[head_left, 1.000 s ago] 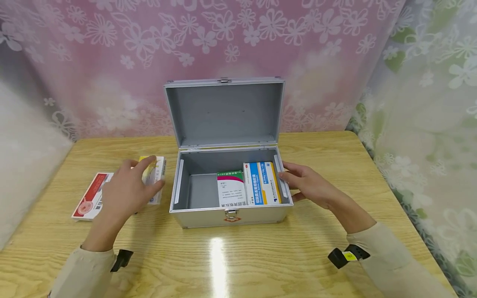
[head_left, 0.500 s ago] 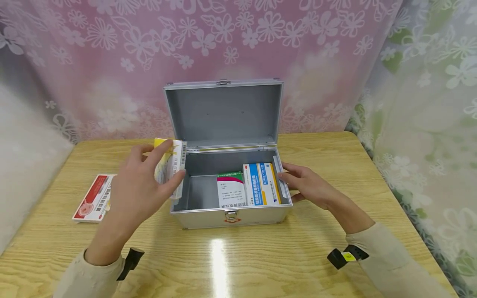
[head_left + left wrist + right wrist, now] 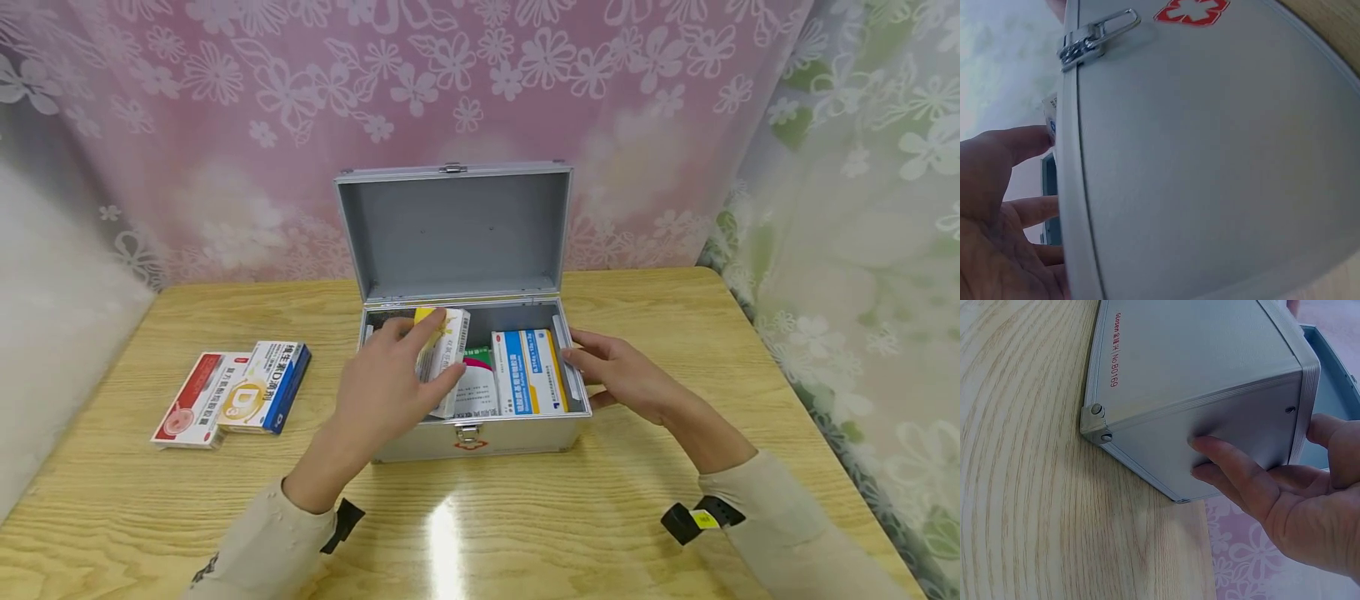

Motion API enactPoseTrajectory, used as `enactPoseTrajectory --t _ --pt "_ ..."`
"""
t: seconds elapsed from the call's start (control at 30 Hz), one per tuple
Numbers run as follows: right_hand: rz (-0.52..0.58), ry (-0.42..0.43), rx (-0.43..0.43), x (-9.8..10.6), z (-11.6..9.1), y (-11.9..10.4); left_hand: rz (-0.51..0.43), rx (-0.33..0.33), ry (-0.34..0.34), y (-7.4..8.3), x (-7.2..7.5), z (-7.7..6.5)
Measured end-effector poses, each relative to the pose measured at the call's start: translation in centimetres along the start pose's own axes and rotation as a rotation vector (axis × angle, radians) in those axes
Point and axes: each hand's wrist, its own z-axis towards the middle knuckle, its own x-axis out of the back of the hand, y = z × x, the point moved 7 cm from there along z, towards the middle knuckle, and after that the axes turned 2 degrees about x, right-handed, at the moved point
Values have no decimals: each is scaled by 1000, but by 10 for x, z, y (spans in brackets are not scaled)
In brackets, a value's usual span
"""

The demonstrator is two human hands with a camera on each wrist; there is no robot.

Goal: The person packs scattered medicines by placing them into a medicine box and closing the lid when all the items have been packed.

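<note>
A silver metal first-aid case [image 3: 532, 437] stands on the table with its lid raised. My left hand [image 3: 378, 396] pinches a white and yellow medicine box [image 3: 452, 354] between thumb and fingers, tilted inside the case opening on its left half. In the left wrist view the case's front wall [image 3: 1210, 156] covers most of that box. My right hand [image 3: 626, 375] holds the right side wall, thumb at the rim and fingers [image 3: 1235, 462] against the outside. Within the case are a green and white medicine box [image 3: 477, 392], partly hidden, and a blue, white and orange one [image 3: 531, 371].
Left of the case, a red and white medicine box [image 3: 195, 404] lies beside a blue and white vitamin D box [image 3: 262, 387] on the wooden table [image 3: 570, 533]. The raised lid [image 3: 457, 233] stands behind the opening, before a pink floral curtain [image 3: 465, 75].
My left hand has picked up the white and yellow box from the table and carried it right, into the case opening. The vitamin D box has come into view. My right hand stays put.
</note>
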Motion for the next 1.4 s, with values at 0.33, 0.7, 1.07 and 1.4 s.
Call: enactPoseTrajectory --t 0.33,0.7,1.07,1.4 --pt "-13 -5 3 0 2 2 -21 71 -103 -9 -36 7" --pt "-22 13 8 2 2 3 31 153 -349 -12 -63 14" --pt "-4 6 33 -1 4 0 51 179 -445 -17 -78 16" --pt "12 10 23 -3 4 2 30 208 -599 -21 -91 10"
